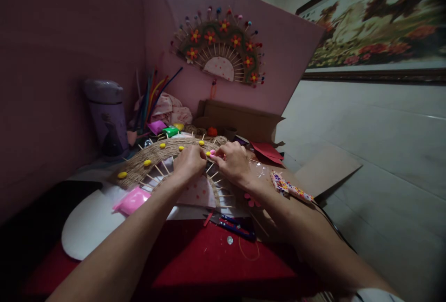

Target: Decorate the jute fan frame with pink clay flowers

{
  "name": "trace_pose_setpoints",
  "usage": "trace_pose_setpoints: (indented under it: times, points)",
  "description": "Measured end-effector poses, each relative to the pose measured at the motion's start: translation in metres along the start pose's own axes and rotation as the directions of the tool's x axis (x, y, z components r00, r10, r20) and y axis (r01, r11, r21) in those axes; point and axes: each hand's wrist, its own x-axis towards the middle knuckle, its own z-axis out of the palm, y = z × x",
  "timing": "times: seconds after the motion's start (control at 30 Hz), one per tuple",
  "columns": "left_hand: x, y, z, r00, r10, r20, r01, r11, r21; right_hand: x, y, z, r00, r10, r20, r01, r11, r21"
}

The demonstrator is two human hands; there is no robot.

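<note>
A half-round fan woven of brown twine over thin wooden sticks lies on the table, its twine band (134, 168) dotted with yellow clay pieces (147, 162). My right hand (234, 163) is closed over the band's right part, with a small pink clay piece (212, 152) pinched at its fingertips beside a yellow one. Curled against the middle of the band is my left hand (191, 161); its fingertips are mostly hidden, so what they hold does not show. Below my hands is the fan's pale, pink-dotted centre (197, 193).
A pink packet (132, 200) and a white round sheet (88, 227) lie at left. Blue-handled scissors (235, 226) rest at the front. A glue gun in patterned cloth (291, 187) is at right. A finished fan (223, 37) hangs behind; a purple canister (108, 121) stands back left.
</note>
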Motion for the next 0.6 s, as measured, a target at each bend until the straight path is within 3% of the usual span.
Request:
trace_pose_setpoints:
  times: [0.33, 0.6]
  points:
    - [0.001, -0.001, 0.001, 1.000, 0.011, -0.008, -0.011, 1.000, 0.029, 0.010, -0.002, 0.004, 0.998, 0.055, 0.027, -0.054, 0.998, -0.044]
    - [0.000, -0.001, 0.000, 1.000, 0.003, -0.005, -0.003, 0.999, 0.033, 0.001, -0.003, -0.007, 0.999, -0.028, 0.024, 0.029, 0.999, -0.037]
